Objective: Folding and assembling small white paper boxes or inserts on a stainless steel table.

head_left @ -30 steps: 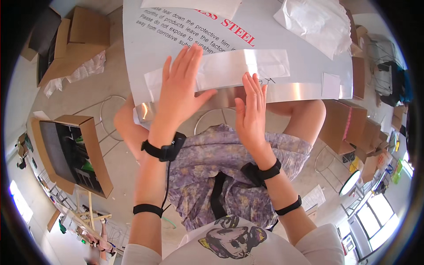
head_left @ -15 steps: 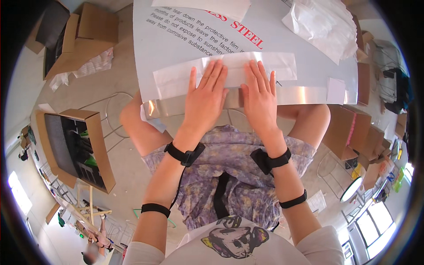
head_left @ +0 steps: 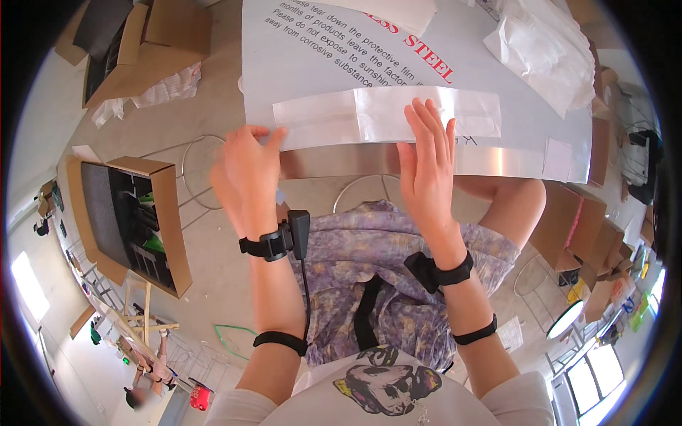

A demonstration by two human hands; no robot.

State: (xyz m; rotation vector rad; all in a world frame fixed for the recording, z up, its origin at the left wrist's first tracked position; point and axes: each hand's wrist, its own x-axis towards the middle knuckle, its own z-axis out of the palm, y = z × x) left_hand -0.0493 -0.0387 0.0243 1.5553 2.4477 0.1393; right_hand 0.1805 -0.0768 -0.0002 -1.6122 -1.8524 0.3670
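Note:
A grey film-covered sheet (head_left: 320,82) with black and red print lies before me, a shiny bare metal band (head_left: 341,162) along its near edge. On the film rests a creased white strip (head_left: 312,121). My right hand (head_left: 428,160) is open, its straight fingers flat on the strip's right half and its palm over the metal band. At the left near corner of the sheet is my left hand (head_left: 246,170), slightly blurred. Its fingers are bent, with thumb and forefinger apart beside the strip's left end; the other fingertips are hidden, and nothing shows in its grasp.
Crumpled white wrapping (head_left: 543,53) covers the sheet's far right, and a small pale paper (head_left: 556,157) sits at its right near edge. An open carton (head_left: 181,234) with dark contents stands on the left, more cartons (head_left: 568,220) on the right. Another person (head_left: 145,387) is far off at lower left.
My left hand has lifted off the white strip and moved left to the sheet's corner, its fingers bending. My right hand stays flat on the strip. The whole view has shifted slightly.

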